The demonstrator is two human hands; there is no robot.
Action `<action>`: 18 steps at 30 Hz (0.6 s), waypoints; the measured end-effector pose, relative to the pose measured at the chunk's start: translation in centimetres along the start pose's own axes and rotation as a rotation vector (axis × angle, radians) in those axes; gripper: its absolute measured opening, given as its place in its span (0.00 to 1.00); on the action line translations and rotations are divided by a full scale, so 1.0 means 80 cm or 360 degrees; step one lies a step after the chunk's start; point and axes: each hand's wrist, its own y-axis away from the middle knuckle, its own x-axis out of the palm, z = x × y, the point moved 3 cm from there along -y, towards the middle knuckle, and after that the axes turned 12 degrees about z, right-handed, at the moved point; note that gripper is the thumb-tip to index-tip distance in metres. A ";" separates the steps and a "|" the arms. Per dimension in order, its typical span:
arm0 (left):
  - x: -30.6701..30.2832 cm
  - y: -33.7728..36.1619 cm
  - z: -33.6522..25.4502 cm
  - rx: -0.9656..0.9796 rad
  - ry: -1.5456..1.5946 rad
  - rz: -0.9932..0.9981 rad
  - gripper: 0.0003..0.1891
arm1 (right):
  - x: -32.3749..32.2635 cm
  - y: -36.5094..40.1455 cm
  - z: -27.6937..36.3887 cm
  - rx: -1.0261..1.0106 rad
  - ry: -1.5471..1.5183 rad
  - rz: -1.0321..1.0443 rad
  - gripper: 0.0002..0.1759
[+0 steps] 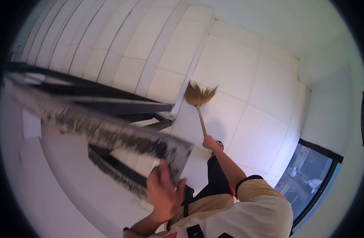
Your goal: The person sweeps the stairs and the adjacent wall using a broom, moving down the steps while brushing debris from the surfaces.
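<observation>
A straw broom (199,94) with a light wooden handle rests its bristles on the white tiled floor (229,79), beside the edge of the top step. My right hand (210,142) is wrapped round the handle's near end. My left hand (165,192) is at the near end of a worn, dark-spotted railing top (110,133), its fingers spread near the underside edge; whether they touch it is unclear. Nothing shows in that hand.
White steps (130,59) lie at the upper left, past black railing bars (110,106). A dark-framed window (308,174) is at the lower right. My foot (220,145) shows beside the broom handle.
</observation>
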 end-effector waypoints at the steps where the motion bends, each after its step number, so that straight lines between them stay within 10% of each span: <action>1: -0.003 0.004 -0.003 -0.0031 0.0023 0.0020 0.39 | 0.029 0.014 0.001 0.0019 0.0033 0.0019 0.16; 11: 0.063 0.240 0.085 0.0849 0.0841 -0.0264 0.24 | 0.277 0.131 0.065 0.0288 -0.0056 0.0321 0.20; 15: 0.152 0.374 0.260 0.0292 0.0826 -0.0363 0.23 | 0.430 0.160 0.136 0.0180 -0.0382 0.0427 0.09; 18: 0.246 0.521 0.388 -0.0680 0.0850 -0.0127 0.19 | 0.559 0.149 0.164 0.0212 -0.1250 0.0977 0.07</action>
